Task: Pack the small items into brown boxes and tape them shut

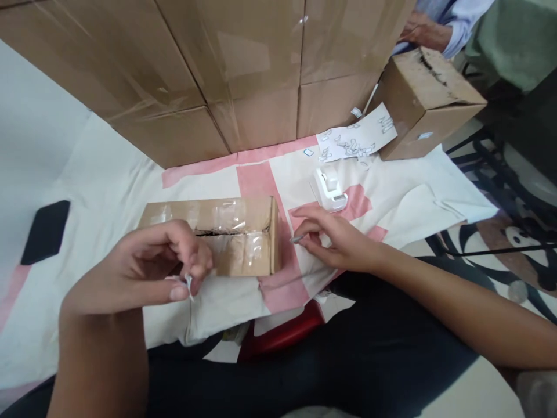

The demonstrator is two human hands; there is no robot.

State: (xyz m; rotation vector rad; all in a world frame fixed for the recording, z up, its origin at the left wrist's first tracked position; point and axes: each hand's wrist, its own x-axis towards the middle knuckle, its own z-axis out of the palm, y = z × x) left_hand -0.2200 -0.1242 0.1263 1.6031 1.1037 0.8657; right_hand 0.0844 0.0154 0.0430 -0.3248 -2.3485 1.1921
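Observation:
My left hand is closed, pinching a small white scrap between thumb and fingers over the near edge of a cardboard box. That box lies low on the cloth, with clear tape across its slit top. To its right, my right hand is closed in a pinch on a small thin grey piece, too small to identify. Just beyond my right hand stands a white tape dispenser holding a roll of tape.
Stacked cardboard boxes wall off the back. A white sheet bearing many small cut pieces lies before another carton. A dark phone-like slab rests at left. Another person's hand shows at top right.

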